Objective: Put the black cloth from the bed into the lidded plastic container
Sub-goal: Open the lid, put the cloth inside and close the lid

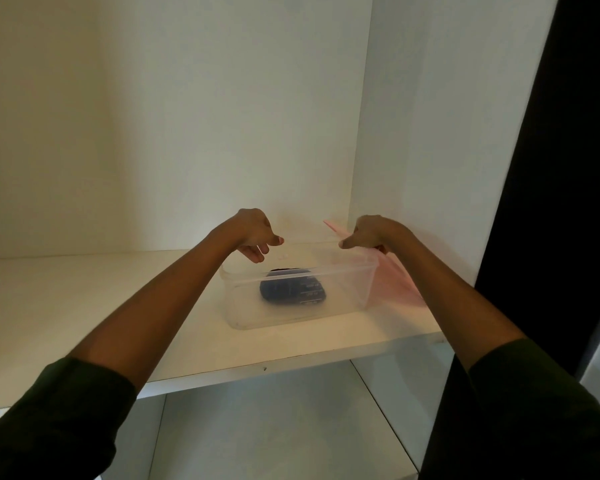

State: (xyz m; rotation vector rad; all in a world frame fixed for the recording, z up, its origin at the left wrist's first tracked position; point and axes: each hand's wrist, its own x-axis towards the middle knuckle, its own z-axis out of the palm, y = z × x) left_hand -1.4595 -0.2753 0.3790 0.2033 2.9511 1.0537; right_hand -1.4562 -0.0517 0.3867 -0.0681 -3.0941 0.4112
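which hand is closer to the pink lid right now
Right. The right hand is at the pink lid, which is tilted beside the container's right end and blurred. The left hand hovers over its left rim, apart from the lid.

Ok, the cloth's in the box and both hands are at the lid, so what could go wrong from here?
1. The translucent pink lid hangs tilted off the right end of the clear plastic container; pinched only by the right hand, it could slip behind the white shelf.
2. The rolled black cloth rises near the rim and might stop the lid seating.
3. The left hand hovers above the rim without clearly bracing it, so pressing could slide the container.
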